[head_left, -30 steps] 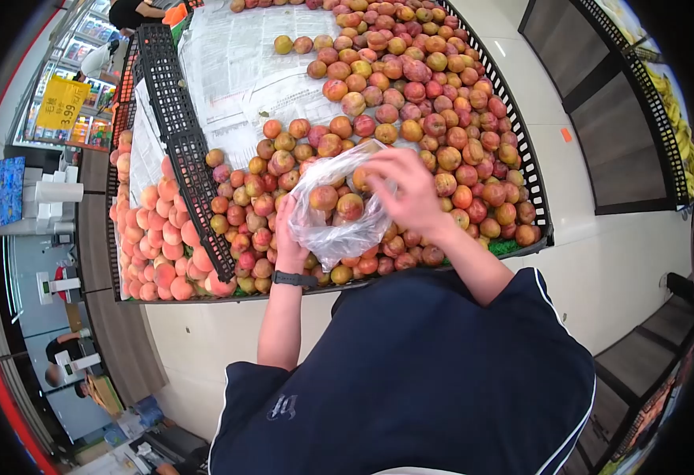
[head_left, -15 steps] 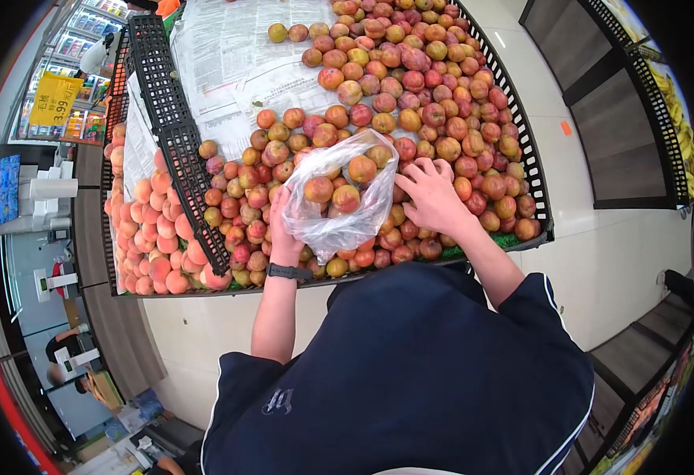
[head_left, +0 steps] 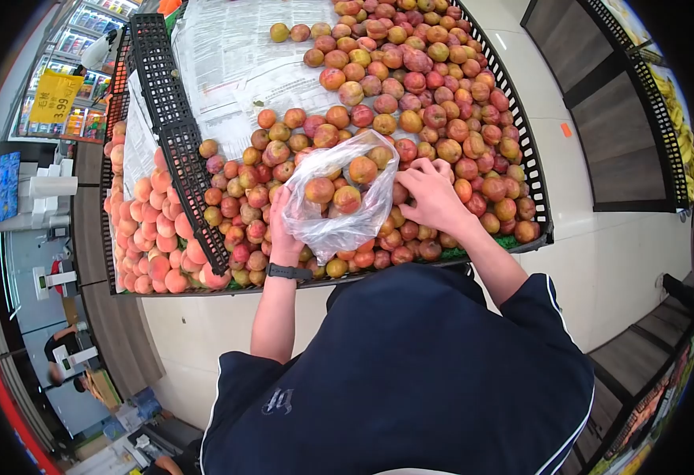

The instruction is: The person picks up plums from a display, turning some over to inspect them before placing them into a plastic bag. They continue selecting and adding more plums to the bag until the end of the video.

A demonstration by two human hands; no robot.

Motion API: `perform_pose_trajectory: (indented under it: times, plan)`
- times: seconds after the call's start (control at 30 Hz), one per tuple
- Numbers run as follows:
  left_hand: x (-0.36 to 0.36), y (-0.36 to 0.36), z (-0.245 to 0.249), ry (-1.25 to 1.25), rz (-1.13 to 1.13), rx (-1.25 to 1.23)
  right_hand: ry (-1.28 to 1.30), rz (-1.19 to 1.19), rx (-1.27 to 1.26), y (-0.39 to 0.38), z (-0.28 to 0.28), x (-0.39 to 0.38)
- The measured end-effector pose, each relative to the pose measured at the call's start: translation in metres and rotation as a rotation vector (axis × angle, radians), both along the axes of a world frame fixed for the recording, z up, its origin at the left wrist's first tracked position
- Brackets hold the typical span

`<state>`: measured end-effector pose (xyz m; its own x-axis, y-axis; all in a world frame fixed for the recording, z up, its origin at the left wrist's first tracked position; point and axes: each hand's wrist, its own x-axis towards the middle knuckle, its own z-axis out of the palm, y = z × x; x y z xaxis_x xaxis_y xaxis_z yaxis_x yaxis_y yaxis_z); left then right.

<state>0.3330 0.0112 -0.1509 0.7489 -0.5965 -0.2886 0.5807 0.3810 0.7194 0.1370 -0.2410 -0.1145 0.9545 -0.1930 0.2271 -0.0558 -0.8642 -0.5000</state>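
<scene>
The black-rimmed display bin [head_left: 533, 170] filled the upper half of the frame, its floor lined with printed newspaper [head_left: 228, 55] that lay flat and bare toward the upper left. A heap of round, smooth-skinned fruit [head_left: 434, 87], red blushing to yellow-orange, banked up along the upper right and the centre. A black lattice divider [head_left: 174, 134] ran down the left side, with paler, pinker peaches [head_left: 161, 237] beyond it. Just left of centre, resting on the heap, sat the thin clear plastic bag [head_left: 339, 226], crinkled and glossy, with several fruit showing through its film. The left hand [head_left: 283, 229] was closed on its near-left edge from below, holding the mouth up. A second earlier the right hand [head_left: 434, 198] had been over the bag's mouth. It had since moved off to the pile just right of the bag, so the bag was held by the left hand alone and its load looked unchanged. The right hand's fingers [head_left: 430, 168] were bent down onto the loose fruit, touching them, but the view did not show whether one was gripped. A dark watch [head_left: 290, 271] circled the left wrist. A small yellow price sign [head_left: 55, 95] hung at the far upper left.
</scene>
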Motion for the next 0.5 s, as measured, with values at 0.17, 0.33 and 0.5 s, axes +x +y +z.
perform_pose_trajectory:
  times: [0.17, 0.33, 0.5]
  plan:
    - [0.004, 0.003, -0.009, 0.011, 0.000, -0.010, -0.210, -0.273, 0.741, -0.007, 0.012, -0.004]
    - [-0.001, -0.002, 0.003, 0.006, 0.010, 0.012, -0.394, -0.016, 1.551, -0.020, 0.004, 0.000]
    - [0.000, -0.001, 0.002, 0.002, 0.004, 0.013, -0.394, 0.067, 1.679, -0.018, 0.008, 0.001]
